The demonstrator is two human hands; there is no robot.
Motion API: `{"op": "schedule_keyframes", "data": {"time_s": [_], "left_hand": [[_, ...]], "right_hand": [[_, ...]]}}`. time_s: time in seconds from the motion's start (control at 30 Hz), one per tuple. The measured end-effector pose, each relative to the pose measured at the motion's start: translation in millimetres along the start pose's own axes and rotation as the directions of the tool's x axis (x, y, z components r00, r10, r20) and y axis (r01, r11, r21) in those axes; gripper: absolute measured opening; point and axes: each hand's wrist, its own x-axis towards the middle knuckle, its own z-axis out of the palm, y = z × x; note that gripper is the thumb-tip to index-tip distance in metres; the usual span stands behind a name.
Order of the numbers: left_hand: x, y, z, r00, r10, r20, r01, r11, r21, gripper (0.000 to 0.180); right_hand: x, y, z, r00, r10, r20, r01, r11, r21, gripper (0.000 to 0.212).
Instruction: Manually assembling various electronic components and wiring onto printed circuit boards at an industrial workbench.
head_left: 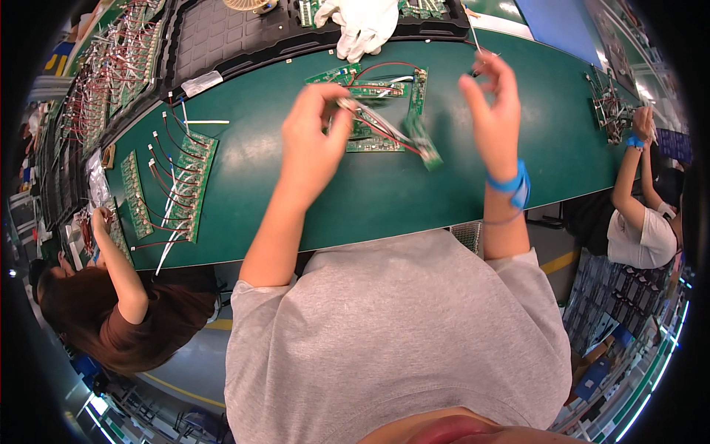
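My left hand (318, 137) is closed, thumb and fingers pinching one end of a bundle of red, white and dark wires (377, 124). From the bundle's other end a small green circuit board (423, 140) hangs tilted over the table, blurred by motion. Behind and under it lie several green circuit boards (384, 146) with red and white wires, partly covered by my left hand and the bundle. To the right, my right hand (494, 111) is raised near the table's far side, its fingers curled around something small and dark that I cannot make out. A blue band circles that wrist.
White gloves (362, 26) rest on the rim of a black tray (222, 44) at the back. Wired boards (194, 189) lie at left, beside racks of more boards (111, 81). Co-workers sit left and right; a hand (643, 126) at right is near a board cluster (608, 111).
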Motion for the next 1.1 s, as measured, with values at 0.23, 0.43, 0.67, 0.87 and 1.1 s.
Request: {"op": "schedule_keyframes", "data": {"time_s": [0.23,0.43,0.67,0.87,1.1], "left_hand": [[22,-39,-41,0.995,-0.071,0.065,0.036,0.902,0.431,0.041],[70,-47,-42,0.995,0.101,-0.001,-0.097,0.955,0.281,0.023],[208,-108,24,0.973,0.22,0.07,-0.214,0.745,0.632,0.019],[260,-118,52,0.994,-0.097,-0.048,0.102,0.704,0.703,0.024],[287,-118,55,0.97,-0.234,-0.063,0.192,0.586,0.788,0.029]], "right_hand": [[72,114,33,0.987,-0.135,0.085,0.159,0.875,-0.458,0.065],[41,99,22,0.987,0.039,0.158,0.073,0.759,-0.647,0.059],[30,73,11,0.966,-0.152,0.208,0.215,0.921,-0.325,0.025],[31,54,5,0.997,0.009,0.078,-0.008,1.0,-0.008,0.019],[27,49,3,0.956,0.166,0.244,-0.253,0.886,0.388,0.021]]}}
